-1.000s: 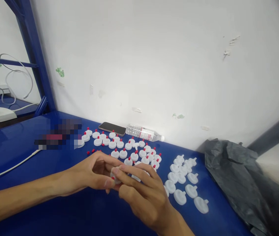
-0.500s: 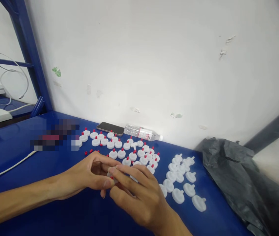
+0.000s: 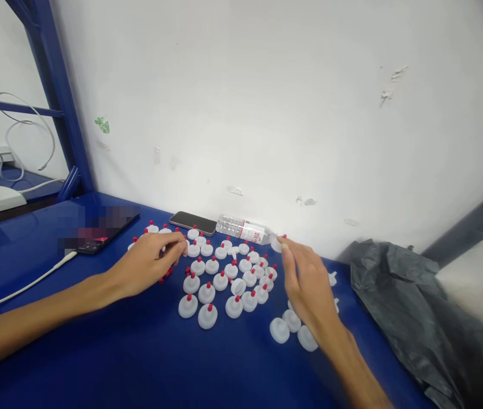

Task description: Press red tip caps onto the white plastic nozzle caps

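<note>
Lower ctr. of frame, nearest: bare table (image 3: 139, 358), w/ red-tipped discs (image 3: 207, 316) just beyond, and plain discs (image 3: 279, 330) lower R. Big change: hands were together at ctr. over one disc; now they're well apart, and the red-tipped discs they hid show. R hand (image 3: 312, 287), R of ctr., has gone out to the bottle's neck end; its fingers are nearly closed, pinching a held disc (image 3: 276, 244) w/ a red tip, by the rim, afaict. L hand (image 3: 150, 264), L of ctr., is now over the red bits (image 3: 169, 274), near the L group of discs; its fingers are curled, tips almost meeting, but can't tell if they've got a bit. Far edge: phone (image 3: 192, 222) & bottle (image 3: 252, 232) end to end, bag (image 3: 399, 312) far R, wall (image 3: 267, 113) behind.
</note>
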Demonstrator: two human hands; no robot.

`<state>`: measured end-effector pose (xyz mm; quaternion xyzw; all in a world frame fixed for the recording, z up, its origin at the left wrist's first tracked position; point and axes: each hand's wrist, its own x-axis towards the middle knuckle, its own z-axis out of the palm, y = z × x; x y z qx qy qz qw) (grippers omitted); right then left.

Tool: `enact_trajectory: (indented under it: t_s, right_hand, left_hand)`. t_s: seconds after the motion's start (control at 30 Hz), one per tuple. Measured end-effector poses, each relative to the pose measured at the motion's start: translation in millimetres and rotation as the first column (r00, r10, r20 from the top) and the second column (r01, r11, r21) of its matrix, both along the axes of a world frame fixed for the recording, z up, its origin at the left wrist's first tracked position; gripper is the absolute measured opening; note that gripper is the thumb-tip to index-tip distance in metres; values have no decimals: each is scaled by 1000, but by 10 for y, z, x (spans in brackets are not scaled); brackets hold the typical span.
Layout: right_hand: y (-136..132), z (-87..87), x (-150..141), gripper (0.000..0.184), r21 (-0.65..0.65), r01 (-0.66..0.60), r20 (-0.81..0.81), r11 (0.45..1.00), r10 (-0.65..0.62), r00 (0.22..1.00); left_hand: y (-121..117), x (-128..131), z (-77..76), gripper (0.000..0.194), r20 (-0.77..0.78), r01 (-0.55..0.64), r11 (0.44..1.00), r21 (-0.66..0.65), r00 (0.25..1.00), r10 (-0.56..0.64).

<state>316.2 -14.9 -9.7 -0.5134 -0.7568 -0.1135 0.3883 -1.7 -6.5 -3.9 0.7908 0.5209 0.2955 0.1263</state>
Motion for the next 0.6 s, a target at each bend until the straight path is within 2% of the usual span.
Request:
enact_trajectory:
  t_s: [0.1, 0.17, 0.27, 0.43, 0.5, 0.6]
  right_hand:
    - [87, -20, 151, 49, -178, 51, 3, 983, -51, 999]
    - [120, -64, 193, 52, -274, 63, 50, 960, -51, 997]
    - [142, -135, 200, 51, -367, 71, 127, 928, -25, 992]
    - [150, -73, 262, 49, -363, 85, 154, 928, -30, 988]
    - [157, -12, 345, 50, -332, 191, 202, 924, -128, 971]
    - [175, 11, 497, 42, -289, 412, 316, 864, -320, 893]
  left_hand:
    - [140, -94, -101, 35, -278, -107, 979, 175, 948, 153]
    - [175, -118, -170, 29, -400, -132, 971, 198, 894, 203]
    - [165, -108, -248, 22, -482, -157, 970, 185, 846, 229]
    - [129, -94, -302, 21, -531, -145, 975, 168, 820, 213]
    - [119, -99, -302, 18, -533, -133, 978, 159, 822, 199]
    - [101, -104, -295, 15, -531, -95, 985, 144, 832, 158]
